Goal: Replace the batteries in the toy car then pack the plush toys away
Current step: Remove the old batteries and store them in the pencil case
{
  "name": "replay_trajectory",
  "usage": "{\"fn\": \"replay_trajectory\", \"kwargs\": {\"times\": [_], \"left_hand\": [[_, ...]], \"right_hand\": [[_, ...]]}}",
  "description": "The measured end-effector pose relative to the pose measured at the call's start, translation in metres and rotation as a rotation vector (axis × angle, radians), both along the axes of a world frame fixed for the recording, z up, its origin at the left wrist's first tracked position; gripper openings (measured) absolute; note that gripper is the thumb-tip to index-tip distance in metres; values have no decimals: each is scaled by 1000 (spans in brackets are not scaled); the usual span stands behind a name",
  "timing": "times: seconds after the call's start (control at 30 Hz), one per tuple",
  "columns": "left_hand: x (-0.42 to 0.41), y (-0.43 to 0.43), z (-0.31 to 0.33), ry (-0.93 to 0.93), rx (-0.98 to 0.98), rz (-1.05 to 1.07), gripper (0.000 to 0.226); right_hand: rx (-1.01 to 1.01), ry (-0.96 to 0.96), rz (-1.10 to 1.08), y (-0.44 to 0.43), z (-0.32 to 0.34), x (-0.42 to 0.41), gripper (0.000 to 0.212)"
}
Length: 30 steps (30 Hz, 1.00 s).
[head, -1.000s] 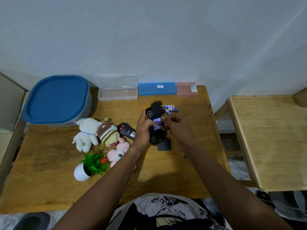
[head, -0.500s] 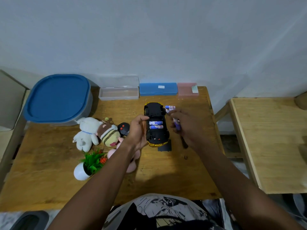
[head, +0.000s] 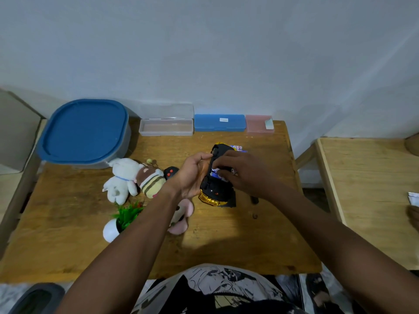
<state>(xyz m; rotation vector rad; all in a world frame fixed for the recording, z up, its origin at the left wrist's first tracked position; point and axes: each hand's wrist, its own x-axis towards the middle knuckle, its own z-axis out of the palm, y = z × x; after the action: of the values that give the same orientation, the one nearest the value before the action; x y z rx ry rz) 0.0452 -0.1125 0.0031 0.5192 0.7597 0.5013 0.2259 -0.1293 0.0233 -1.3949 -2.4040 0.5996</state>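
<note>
The gold toy car (head: pixel 215 189) lies upside down above the table, black underside up. My left hand (head: pixel 192 175) grips its left side. My right hand (head: pixel 240 171) reaches over the open battery bay and pinches a battery (head: pixel 233 171) at the bay, where blue-and-white batteries (head: pixel 215 172) show. Spare batteries (head: pixel 238 148) lie just beyond the car. The black battery cover (head: pixel 231 201) lies under the car's near end. A white plush (head: pixel 122 177), a striped bee plush (head: pixel 152 181) and a pink plush (head: pixel 181 214), partly hidden by my left arm, lie to the left.
A blue-lidded tub (head: pixel 84 130) stands at the back left. A clear case (head: pixel 166 126), a blue case (head: pixel 220 122) and a pink case (head: pixel 259 123) line the wall. A black remote (head: pixel 170 172), a small potted plant (head: pixel 122 220) and a screwdriver (head: pixel 254 199) lie nearby.
My right hand moved from the spare batteries back over the car's bay with a battery. The car tilted slightly in my left hand.
</note>
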Motion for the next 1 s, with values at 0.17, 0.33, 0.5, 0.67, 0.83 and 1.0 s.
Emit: {"fn": "replay_trajectory", "kwargs": {"times": [0.17,0.33,0.5,0.67,0.83,1.0], "left_hand": [[-1,2,0,20,-35,-7,50],[2,-3,-1,26,-26,-25,49],[4,-4,-4,29,-24,-3,51],[3,-3,-7,6,-38,58,50],[-1,1,-10,32,-14,22,52],[1,2,-10,113,24,30,54]], "right_hand": [[-7,-83,76,5,4,4,18],[-41,-128,143,7,7,4,20],[-45,-92,133,6,2,4,6],[-18,-9,38,3,-6,7,9],[15,-50,77,2,-6,4,20],[-1,-115,128,4,0,5,19]]}}
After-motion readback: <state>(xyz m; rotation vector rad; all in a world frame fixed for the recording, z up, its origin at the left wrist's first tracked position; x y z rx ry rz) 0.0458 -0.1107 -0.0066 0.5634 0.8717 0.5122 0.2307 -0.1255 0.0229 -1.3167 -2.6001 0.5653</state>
